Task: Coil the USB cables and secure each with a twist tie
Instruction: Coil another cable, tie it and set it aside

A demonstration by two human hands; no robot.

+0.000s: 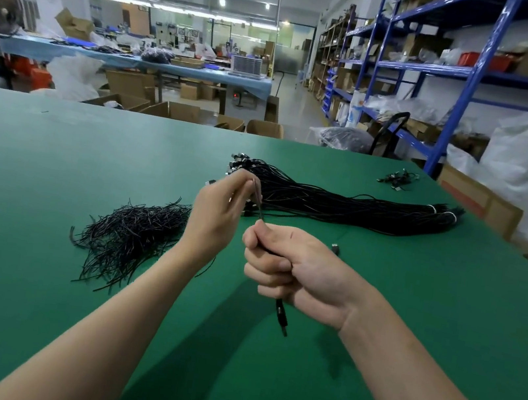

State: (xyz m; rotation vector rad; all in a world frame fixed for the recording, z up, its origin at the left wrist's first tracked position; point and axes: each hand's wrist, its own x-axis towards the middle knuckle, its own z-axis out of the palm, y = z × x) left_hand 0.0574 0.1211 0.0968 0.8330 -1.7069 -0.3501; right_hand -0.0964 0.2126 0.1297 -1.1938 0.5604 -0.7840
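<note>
At 9 o'clock of our hands the twist ties [133, 231] lie heaped on the green surface [56, 149]. Our left hand [215, 216] pinches 1 USB cable [259, 211] between thumb and fingertips. Our right hand [293, 270], at its 4 o'clock, is fisted round the same cable, its plug [282, 317] hanging below. We judge coiling is only starting: next, wind loops into the right fist. The bundle [341, 205] waits at 1 o'clock.

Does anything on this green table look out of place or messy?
Mildly: a small clump of cables lies apart from the main cable bundle, near the far right edge. The twist ties are a loose, splayed pile. Nothing looks damaged.
</note>
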